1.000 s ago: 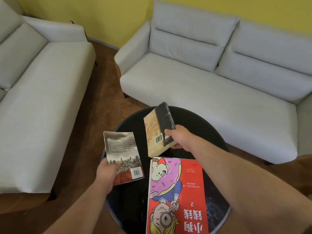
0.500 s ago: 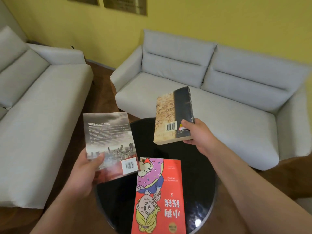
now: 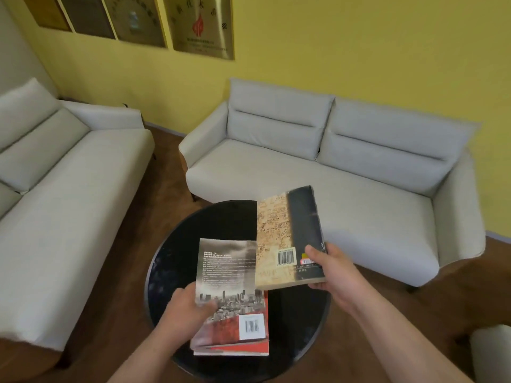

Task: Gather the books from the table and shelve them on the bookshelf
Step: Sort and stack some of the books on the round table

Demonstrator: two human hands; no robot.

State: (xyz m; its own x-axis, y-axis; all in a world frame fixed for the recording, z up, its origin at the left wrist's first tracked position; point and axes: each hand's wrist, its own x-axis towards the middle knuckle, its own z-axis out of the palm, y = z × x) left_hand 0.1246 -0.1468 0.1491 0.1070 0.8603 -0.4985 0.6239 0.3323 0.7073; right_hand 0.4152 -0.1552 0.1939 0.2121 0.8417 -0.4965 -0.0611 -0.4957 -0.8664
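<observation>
So there's a round black bench in the middle of the room, with a grey sofa behind its far edge and a second grey sofa off its left edge. The left hand is gripping the city-photo book by its left edge, thumb on the cover, back cover up with the barcode at the lower right. That book sits over the near half of the bench, right on top of a red book, which only peeks out along the bottom and right side. Can't tell if the two are actually pressed together or if the top one is a bit above it. The right hand has the map-cover book pinched at its lower right corner, thumb on top, and it's held up clear of the bench over the right side, tilted slightly. Its left edge overlaps the city-photo book's top right corner. Yellow wall behind with some framed plaques.
</observation>
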